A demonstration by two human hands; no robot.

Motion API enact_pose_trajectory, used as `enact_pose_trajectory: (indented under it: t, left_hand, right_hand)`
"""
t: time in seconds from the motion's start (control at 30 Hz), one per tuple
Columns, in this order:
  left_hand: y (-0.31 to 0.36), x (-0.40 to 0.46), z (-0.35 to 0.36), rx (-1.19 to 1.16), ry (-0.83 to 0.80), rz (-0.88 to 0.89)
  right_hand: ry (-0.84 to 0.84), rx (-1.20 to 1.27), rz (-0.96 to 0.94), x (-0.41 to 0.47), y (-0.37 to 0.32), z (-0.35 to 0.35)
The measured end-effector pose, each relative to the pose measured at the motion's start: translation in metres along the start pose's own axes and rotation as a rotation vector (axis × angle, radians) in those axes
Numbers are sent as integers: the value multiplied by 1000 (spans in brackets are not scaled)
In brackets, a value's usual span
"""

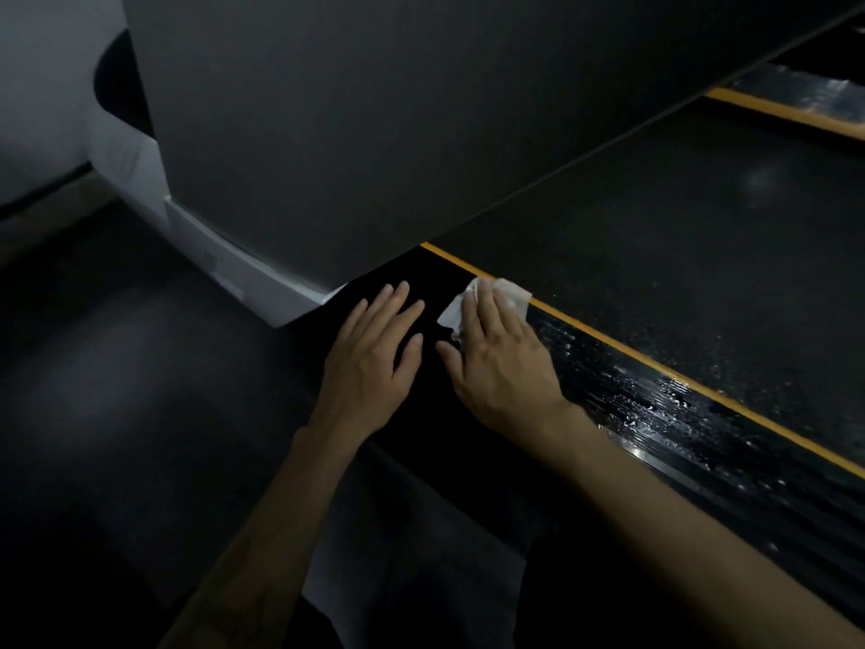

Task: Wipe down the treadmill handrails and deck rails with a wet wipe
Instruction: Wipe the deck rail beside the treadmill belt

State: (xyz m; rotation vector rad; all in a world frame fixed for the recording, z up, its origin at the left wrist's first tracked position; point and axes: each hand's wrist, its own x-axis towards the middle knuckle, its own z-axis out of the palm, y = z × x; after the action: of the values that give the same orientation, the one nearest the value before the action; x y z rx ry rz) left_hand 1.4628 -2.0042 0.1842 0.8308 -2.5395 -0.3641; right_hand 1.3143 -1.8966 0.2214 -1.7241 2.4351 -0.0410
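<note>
Dim light hides most of the deck rail (655, 405); its head end vanishes under the grey motor cover (327, 133). No writing is readable. The rail runs lengthwise beside the yellow stripe (702, 391), wet and glistening. On it, the right hand (498, 358) presses the white wet wipe (510, 295) with flat fingers, partly covering it. Just beside it, the left hand (374, 358) rests flat, fingers spread, holding nothing.

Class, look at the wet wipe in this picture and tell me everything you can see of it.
The wet wipe is white, thin and crumpled, like damp cloth or paper. It lies pressed flat on the black deck rail, at the rail's far end, touching the yellow stripe along the edge. The right hand rests on it with straight fingers, covering its middle, so only its edges show. The rail nearer the camera glistens with droplets. The left hand lies beside it, not touching.
</note>
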Motion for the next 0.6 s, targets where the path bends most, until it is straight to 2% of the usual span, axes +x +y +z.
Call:
enact_pose_trajectory:
  t: [0.2, 0.4, 0.6]
  left_hand:
    - [-4, 30, -8, -14, -97, 26]
    - [-1, 41, -5, 10, -89, 32]
    - [-7, 48, -6, 25, -154, 124]
  right_hand:
    - [5, 32, -88, 4, 2, 0]
    - [-38, 4, 64, -7, -10, -4]
    - [-47, 55, -14, 0, -9, -9]
